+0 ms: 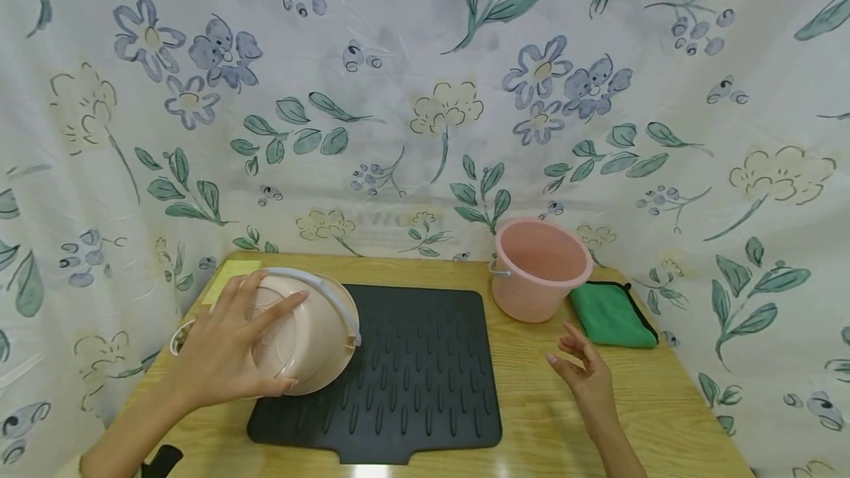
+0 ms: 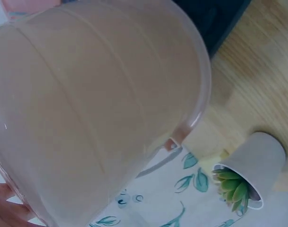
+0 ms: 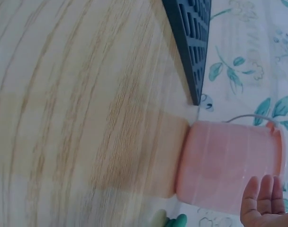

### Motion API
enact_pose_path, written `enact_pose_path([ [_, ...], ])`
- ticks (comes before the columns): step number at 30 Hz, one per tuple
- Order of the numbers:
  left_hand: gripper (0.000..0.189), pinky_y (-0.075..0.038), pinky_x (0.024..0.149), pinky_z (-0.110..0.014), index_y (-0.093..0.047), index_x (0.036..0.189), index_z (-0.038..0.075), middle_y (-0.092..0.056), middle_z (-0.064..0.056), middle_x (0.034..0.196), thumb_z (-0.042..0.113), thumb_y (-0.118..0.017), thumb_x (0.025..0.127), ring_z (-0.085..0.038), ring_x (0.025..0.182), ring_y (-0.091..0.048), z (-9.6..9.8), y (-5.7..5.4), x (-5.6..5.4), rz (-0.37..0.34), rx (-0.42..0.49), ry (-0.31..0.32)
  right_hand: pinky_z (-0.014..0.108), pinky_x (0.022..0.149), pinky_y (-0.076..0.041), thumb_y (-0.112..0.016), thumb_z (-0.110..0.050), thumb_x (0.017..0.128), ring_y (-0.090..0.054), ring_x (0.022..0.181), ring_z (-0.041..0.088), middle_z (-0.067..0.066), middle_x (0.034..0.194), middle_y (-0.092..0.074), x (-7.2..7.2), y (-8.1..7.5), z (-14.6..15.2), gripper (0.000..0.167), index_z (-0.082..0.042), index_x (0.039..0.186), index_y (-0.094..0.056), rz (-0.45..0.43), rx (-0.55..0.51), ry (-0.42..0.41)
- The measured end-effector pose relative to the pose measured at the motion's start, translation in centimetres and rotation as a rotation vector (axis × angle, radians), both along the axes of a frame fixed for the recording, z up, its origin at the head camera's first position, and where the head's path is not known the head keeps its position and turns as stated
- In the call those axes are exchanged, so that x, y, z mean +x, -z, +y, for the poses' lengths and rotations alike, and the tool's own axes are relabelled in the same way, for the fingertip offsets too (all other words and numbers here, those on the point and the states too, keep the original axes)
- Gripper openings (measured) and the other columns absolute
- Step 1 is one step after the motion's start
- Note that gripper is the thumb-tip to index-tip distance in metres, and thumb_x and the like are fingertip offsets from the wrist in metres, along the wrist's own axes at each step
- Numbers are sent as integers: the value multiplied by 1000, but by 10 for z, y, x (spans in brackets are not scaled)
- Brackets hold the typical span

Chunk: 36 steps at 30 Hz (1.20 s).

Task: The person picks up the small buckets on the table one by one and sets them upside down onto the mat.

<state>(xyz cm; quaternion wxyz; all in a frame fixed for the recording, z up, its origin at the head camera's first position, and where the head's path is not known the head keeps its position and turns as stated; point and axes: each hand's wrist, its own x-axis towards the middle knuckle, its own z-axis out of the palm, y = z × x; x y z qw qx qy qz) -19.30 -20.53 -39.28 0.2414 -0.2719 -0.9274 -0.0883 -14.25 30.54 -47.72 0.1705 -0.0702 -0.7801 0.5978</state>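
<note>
Cream bucket [image 1: 312,352] sits tilted in the left hand [image 1: 229,352], gripped at its base by wide-spread fingers, over the black mat's [image 1: 432,375] left side; its inside is hidden. The right hand [image 1: 587,382], loosely curved and holding nothing, is near a pink bucket [image 1: 531,301]. Faint lettering on the floral curtain [image 1: 398,168] is illegible. Only the left wrist view clearly shows a potted succulent [image 2: 234,187].
</note>
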Motion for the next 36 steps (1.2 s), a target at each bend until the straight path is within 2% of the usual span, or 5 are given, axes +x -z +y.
enact_pose_path([
  [4,111,-44,70,-75,-38,149,46,-30,-25,154,76,-80,51,-48,133,-33,0,0,-3,-50,-32,-8,11,83,-45,-68,-8,94,-52,106,4,-2,117,-52,0,1,1,55,-8,145,-47,7,9,8],
  [13,110,-45,70,-73,-38,149,45,-35,-22,148,74,-79,52,-45,134,-33,6,-2,-16,-67,-80,27,11,83,-45,-67,-8,95,-52,106,4,-7,115,-52,0,2,3,54,-7,145,-48,20,-4,8],
  [21,110,-42,73,-78,-34,151,47,-33,-21,151,80,-75,55,-45,137,-30,16,-6,-39,-207,-121,39,10,82,-46,-67,-10,95,-52,105,4,-2,117,-52,-1,2,4,54,-7,145,-46,-20,-20,24],
  [27,111,-36,81,-83,-33,152,46,-29,-23,156,80,-74,55,-47,141,-27,18,-10,-50,-307,-131,21,10,83,-47,-66,-14,96,-51,107,8,1,120,-50,0,4,5,55,-12,146,-46,-59,-27,16],
  [36,110,-27,89,-86,-35,153,42,-24,-24,159,81,-72,56,-53,141,-27,24,-10,-65,-371,-157,31,10,83,-47,-67,-12,95,-53,107,7,-5,115,-52,-2,2,5,54,-10,145,-47,-45,-31,30],
])
